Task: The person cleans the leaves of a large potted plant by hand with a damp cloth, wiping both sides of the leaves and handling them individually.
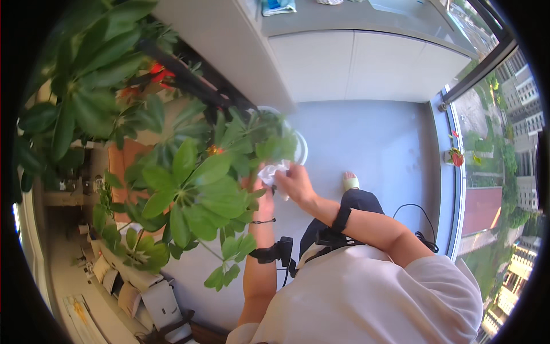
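My right hand [294, 184] pinches a crumpled white tissue [271, 172] among the leaves of a large green potted plant [192, 175]. My left hand [260, 196] is just beside it, under the tissue, with its fingers hidden by leaves and the tissue. A leafy sprig [275, 148] above my hands is blurred. Behind it stands a round white pot [300, 148], partly covered by foliage.
A white cabinet [378, 66] with a grey counter [321, 17] runs along the top. My sandalled foot [350, 179] rests on the grey floor [366, 137]. A black cable [421, 215] lies near the window at right, beside a small flowering plant [452, 156]. A seating area shows at lower left.
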`<state>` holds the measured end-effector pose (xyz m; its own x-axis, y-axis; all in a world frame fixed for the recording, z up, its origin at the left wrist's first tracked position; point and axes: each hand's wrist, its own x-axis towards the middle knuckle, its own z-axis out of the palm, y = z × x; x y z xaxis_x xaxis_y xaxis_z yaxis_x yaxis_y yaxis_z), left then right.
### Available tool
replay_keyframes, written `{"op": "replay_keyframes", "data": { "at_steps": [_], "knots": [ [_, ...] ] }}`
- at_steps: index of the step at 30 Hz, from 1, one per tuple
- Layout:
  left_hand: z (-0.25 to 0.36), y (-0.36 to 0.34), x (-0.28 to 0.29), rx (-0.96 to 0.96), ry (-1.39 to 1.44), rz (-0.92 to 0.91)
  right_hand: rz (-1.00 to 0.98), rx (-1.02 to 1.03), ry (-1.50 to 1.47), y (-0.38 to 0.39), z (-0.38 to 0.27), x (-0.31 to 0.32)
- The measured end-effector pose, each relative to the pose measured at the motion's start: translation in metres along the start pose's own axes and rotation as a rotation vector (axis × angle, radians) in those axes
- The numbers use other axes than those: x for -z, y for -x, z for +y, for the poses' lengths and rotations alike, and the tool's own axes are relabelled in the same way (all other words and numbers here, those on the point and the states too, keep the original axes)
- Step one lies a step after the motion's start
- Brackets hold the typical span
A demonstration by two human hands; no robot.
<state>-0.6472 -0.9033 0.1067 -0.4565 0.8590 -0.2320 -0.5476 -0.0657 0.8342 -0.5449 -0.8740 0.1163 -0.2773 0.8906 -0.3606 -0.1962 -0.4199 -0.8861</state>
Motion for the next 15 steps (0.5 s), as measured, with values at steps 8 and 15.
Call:
{"op": "replay_keyframes", "data": {
  "at_steps": [8,15],
  "knots": [
    [0.006,0.001,0.004,0.025,-0.015,0.030,-0.030,0.022,-0.011,0.003,0.013,0.006],
    [0.014,0.004,-0.015,0.124,0.005,0.044,-0.110,0.005,-0.045,0.006,0.010,0.029]
  ]
}}
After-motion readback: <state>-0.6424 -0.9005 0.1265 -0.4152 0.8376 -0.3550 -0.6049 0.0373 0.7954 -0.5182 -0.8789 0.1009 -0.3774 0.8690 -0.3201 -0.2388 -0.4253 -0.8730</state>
